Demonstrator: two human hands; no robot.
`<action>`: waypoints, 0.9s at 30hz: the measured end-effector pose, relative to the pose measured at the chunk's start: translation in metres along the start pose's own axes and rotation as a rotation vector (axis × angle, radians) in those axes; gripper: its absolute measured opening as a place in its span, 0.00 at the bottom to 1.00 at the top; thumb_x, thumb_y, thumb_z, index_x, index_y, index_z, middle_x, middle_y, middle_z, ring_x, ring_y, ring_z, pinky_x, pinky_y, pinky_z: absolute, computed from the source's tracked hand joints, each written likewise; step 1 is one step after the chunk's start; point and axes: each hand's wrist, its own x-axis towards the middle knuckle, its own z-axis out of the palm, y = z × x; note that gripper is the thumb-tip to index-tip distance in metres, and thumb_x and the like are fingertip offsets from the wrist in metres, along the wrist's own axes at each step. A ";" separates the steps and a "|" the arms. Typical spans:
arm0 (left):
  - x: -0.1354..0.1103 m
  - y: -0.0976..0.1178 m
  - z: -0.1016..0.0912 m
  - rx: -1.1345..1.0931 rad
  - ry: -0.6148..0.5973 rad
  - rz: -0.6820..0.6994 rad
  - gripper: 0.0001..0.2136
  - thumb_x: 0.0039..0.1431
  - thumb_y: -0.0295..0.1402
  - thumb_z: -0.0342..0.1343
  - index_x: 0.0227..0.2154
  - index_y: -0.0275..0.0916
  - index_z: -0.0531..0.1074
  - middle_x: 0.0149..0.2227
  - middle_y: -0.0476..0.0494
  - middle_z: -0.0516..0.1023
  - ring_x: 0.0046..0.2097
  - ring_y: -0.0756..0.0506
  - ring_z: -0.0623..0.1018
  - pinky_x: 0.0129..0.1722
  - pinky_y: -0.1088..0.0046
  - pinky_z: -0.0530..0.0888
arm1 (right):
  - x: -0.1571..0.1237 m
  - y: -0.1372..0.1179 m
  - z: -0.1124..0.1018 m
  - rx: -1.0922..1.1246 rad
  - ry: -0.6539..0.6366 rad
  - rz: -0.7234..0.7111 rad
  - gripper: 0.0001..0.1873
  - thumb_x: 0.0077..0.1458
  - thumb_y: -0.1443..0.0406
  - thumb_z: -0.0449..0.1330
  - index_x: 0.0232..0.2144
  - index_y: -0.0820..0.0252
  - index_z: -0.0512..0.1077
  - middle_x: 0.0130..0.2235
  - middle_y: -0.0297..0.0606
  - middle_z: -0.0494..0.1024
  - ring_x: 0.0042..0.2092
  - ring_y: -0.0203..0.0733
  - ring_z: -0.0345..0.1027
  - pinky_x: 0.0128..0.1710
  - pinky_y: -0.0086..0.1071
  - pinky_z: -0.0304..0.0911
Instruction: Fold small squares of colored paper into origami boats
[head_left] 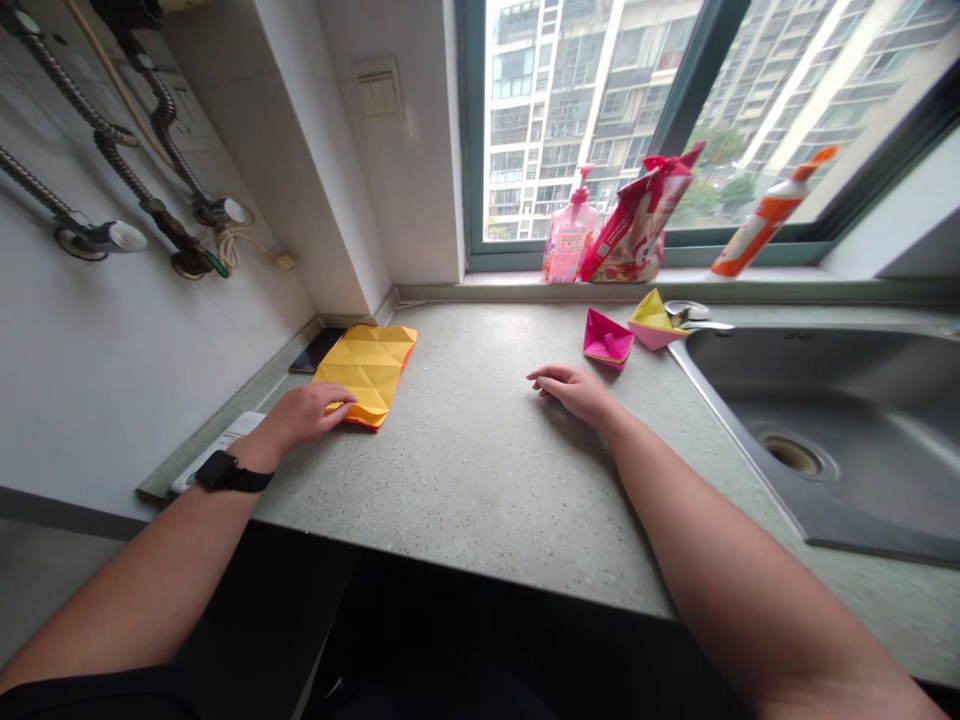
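My left hand [311, 412], a dark watch on its wrist, pinches the near edge of a creased yellow-orange paper sheet [367, 362]. That edge curls up slightly, and red-orange paper shows beneath it. My right hand [574, 390] hovers over or rests on the counter, fingers stretched to the left and holding nothing. Just beyond it sits a folded magenta paper boat shape [607, 340]. Beside that, near the sink corner, stands a second folded paper piece [657, 322] in yellow and pink.
The speckled counter [465, 460] borders a steel sink [847, 430] on the right. A dark flat object [318, 350] and a white one [225, 445] lie at the left. On the sill stand a pink pump bottle [570, 235], a red bag [641, 220] and an orange-white bottle [765, 225].
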 end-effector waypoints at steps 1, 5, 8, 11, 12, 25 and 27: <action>0.001 0.001 0.001 0.027 0.017 -0.003 0.21 0.67 0.48 0.51 0.43 0.43 0.85 0.49 0.38 0.88 0.53 0.34 0.84 0.58 0.57 0.77 | 0.000 0.000 0.000 -0.004 0.002 -0.005 0.13 0.57 0.61 0.64 0.43 0.56 0.85 0.38 0.39 0.85 0.34 0.40 0.75 0.37 0.32 0.69; 0.006 0.005 0.005 0.044 0.045 -0.033 0.18 0.63 0.45 0.52 0.43 0.44 0.84 0.49 0.38 0.88 0.54 0.33 0.84 0.57 0.58 0.78 | -0.003 -0.004 0.002 -0.012 0.004 -0.019 0.13 0.57 0.61 0.64 0.42 0.55 0.85 0.37 0.37 0.85 0.33 0.39 0.73 0.36 0.31 0.69; 0.012 0.006 0.008 0.013 0.071 -0.029 0.19 0.65 0.48 0.50 0.39 0.45 0.83 0.48 0.37 0.88 0.52 0.31 0.84 0.54 0.57 0.79 | -0.004 -0.007 0.004 -0.008 0.012 -0.009 0.13 0.57 0.61 0.63 0.41 0.56 0.85 0.36 0.36 0.85 0.33 0.38 0.74 0.36 0.30 0.68; 0.019 0.013 0.006 -0.021 0.192 -0.033 0.16 0.65 0.47 0.51 0.38 0.47 0.81 0.47 0.39 0.88 0.51 0.32 0.84 0.54 0.58 0.78 | -0.003 -0.009 0.005 -0.010 0.018 0.006 0.12 0.57 0.63 0.64 0.42 0.55 0.85 0.36 0.36 0.85 0.33 0.38 0.74 0.36 0.29 0.69; 0.021 0.017 0.004 -0.027 0.253 -0.035 0.15 0.66 0.47 0.52 0.38 0.47 0.80 0.47 0.40 0.88 0.50 0.33 0.84 0.55 0.58 0.78 | -0.003 -0.009 0.005 -0.009 0.017 0.012 0.12 0.57 0.63 0.64 0.41 0.55 0.85 0.35 0.35 0.85 0.33 0.38 0.74 0.36 0.29 0.69; 0.101 0.100 -0.068 -0.435 0.857 -0.045 0.10 0.71 0.38 0.61 0.46 0.37 0.78 0.39 0.47 0.84 0.41 0.49 0.82 0.45 0.76 0.78 | -0.002 -0.009 0.005 0.115 -0.014 0.010 0.13 0.59 0.66 0.66 0.47 0.57 0.82 0.37 0.35 0.83 0.34 0.37 0.74 0.36 0.29 0.72; 0.122 0.101 -0.068 -0.696 0.953 -0.085 0.07 0.71 0.36 0.62 0.44 0.36 0.75 0.38 0.47 0.82 0.39 0.51 0.81 0.44 0.77 0.78 | -0.003 -0.010 0.006 0.149 -0.017 0.008 0.18 0.61 0.63 0.68 0.53 0.56 0.79 0.42 0.39 0.83 0.38 0.40 0.78 0.37 0.31 0.75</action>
